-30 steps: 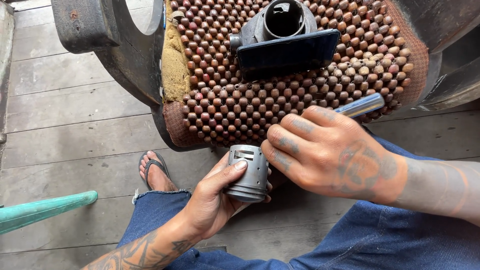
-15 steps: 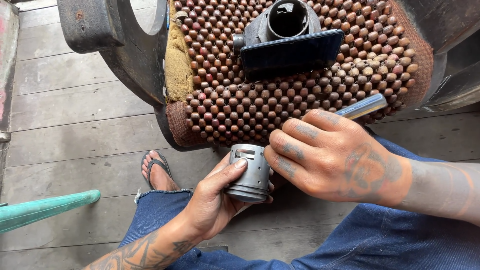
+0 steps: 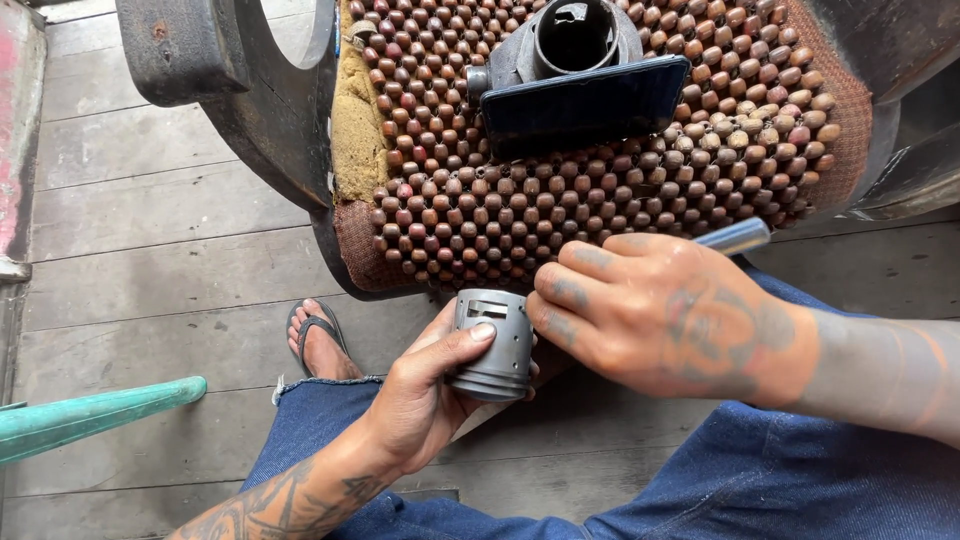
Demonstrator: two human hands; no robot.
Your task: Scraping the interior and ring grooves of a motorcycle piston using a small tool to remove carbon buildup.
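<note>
Piston [image 3: 493,343] in left grip [image 3: 425,395]

Piston [image 3: 492,345] below beaded seat [image 3: 600,190]

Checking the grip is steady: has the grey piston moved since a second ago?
No. The grey piston sits just below the beaded seat cover's lower edge as before, in the left hand.

The left hand [image 3: 425,395] grips a grey metal piston [image 3: 492,343], thumb across its skirt, held above the person's blue-jeaned lap. The right hand [image 3: 670,315] is closed round a metal rod [image 3: 735,236], its fingertips touching the piston's side. Behind lies a wooden-bead seat cover [image 3: 600,190] bearing a dark phone [image 3: 585,103] and a cylinder [image 3: 570,40].
</note>
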